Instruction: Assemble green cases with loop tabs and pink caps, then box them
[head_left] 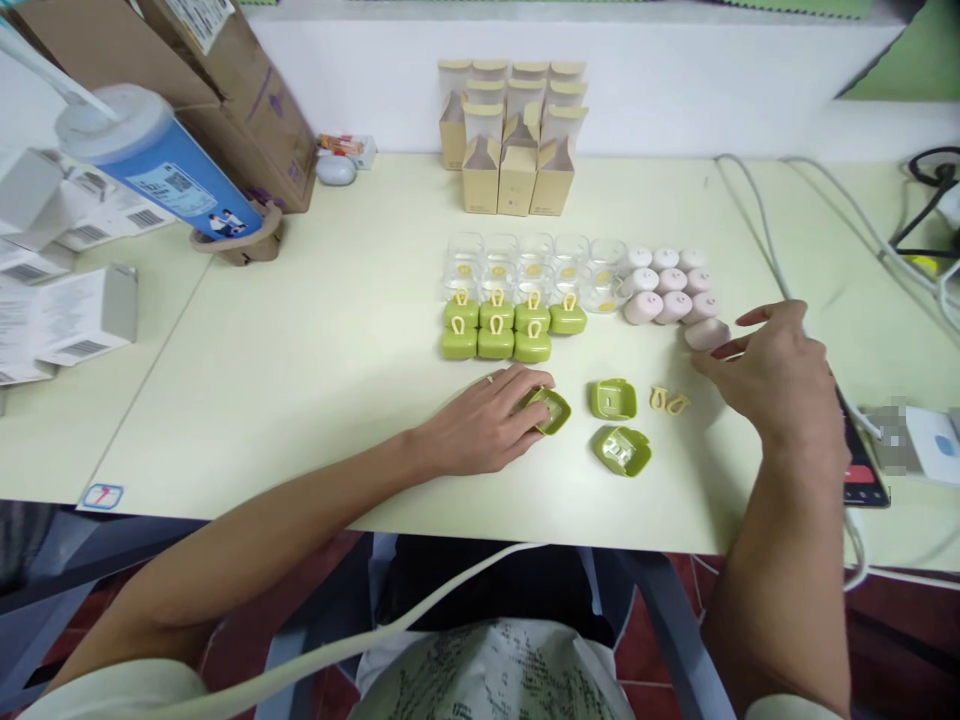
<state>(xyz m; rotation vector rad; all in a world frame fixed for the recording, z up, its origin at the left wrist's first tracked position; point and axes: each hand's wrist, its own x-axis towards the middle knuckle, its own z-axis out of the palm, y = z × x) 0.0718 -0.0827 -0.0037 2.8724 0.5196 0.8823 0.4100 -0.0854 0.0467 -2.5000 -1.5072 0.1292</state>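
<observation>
My left hand [495, 420] rests on the table with its fingers around a hollow green plastic cap [553, 412], its opening facing up. At the front of the group of pale pink rounded pieces [673, 306], my right hand [784, 375] has its thumb and fingers closed at a single pale pink piece [707, 335], which looks tipped on its side. Between the hands lie a green cap [613, 399], open side up, and another green cap [624, 451] just below it. Two small yellow loops [667, 401] lie beside them.
Green caps with yellow loops [496, 337] stand in rows before clear plastic cups [535, 262]. Open cardboard boxes [517, 180] stand by the wall. A blue drink cup [187, 180] and white boxes [82, 315] are left; a phone [862, 475] and cables lie right.
</observation>
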